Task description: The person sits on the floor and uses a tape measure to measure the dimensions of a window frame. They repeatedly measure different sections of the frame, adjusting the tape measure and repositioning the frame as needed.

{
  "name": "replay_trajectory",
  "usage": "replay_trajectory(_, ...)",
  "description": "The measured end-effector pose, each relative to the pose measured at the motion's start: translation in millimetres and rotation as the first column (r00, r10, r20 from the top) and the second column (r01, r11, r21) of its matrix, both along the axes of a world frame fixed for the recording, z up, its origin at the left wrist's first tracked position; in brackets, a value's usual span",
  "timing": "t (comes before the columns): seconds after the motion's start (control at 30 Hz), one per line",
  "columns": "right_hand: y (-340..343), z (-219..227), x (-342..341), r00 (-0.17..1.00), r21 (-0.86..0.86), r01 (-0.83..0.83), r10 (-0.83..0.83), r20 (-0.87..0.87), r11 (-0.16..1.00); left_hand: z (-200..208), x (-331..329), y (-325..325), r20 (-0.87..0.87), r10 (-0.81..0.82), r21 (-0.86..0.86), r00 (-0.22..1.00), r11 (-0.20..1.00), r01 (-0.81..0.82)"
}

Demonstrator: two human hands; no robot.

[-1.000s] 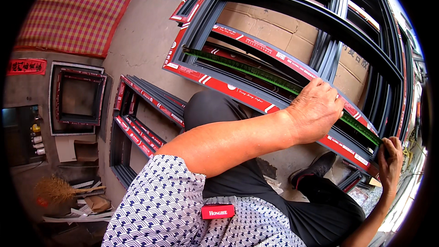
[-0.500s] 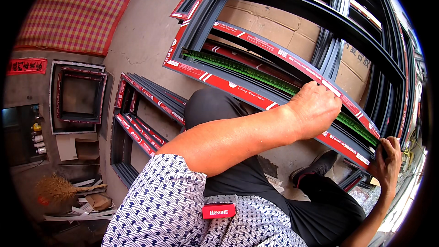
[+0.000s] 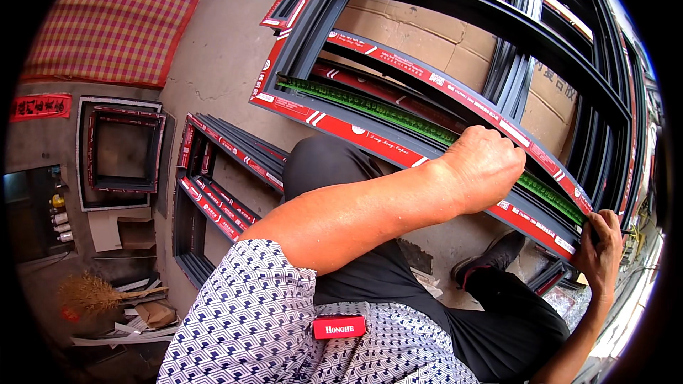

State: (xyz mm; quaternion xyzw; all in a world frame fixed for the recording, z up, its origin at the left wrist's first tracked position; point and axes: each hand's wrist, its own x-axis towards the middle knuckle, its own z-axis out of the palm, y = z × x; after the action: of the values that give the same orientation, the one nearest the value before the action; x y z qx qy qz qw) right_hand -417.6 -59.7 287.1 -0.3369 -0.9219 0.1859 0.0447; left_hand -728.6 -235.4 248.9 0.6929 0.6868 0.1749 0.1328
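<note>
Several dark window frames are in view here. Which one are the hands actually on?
The large frame across the knees, with the green strip in its channel: left hand on its rail, right hand at its corner. The stacked frames and the small frame lie untouched.

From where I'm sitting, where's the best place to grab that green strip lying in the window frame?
Probably pinch the green strip at its free far-left end, coming from above. It lies flat in the channel of the dark frame, so only its top shows; the left hand covers the middle and the right hand grips the frame's corner.
</note>
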Motion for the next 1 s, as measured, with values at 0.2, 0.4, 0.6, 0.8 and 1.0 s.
replay_trajectory(0.2, -1.2, 0.6, 0.6, 1.000, -0.026, 0.026, -0.026, -0.003, 0.999, -0.1, 0.6, -0.5, -0.004, -0.006, -0.001, 1.000, 1.000, 0.006)
replay_trajectory(0.4, -1.0, -0.2, 0.5, 1.000, -0.009, 0.007, -0.007, 0.002, 1.000, -0.3, 1.3, 0.4, -0.013, -0.005, -0.024, 1.000, 1.000, 0.004)
replay_trajectory(0.6, -3.3, 0.9, -0.2, 1.000, -0.002, -0.016, 0.016, -0.002, 1.000, -1.6, -0.4, -1.4, 0.003, 0.000, -0.049, 1.000, 0.999, 0.000)
replay_trajectory(0.8, -7.6, 5.3, -2.1, 0.999, -0.032, 0.021, -0.020, 0.026, 0.999, 0.3, -4.1, -1.0, 0.035, -0.012, -0.094, 0.999, 0.995, 0.015)
replay_trajectory(1.0, -6.0, 9.9, -9.6, 0.998, 0.006, 0.001, -0.001, 0.065, 1.000, -5.0, -6.3, -4.3, 0.066, 0.007, 0.002, 0.998, 1.000, -0.007)
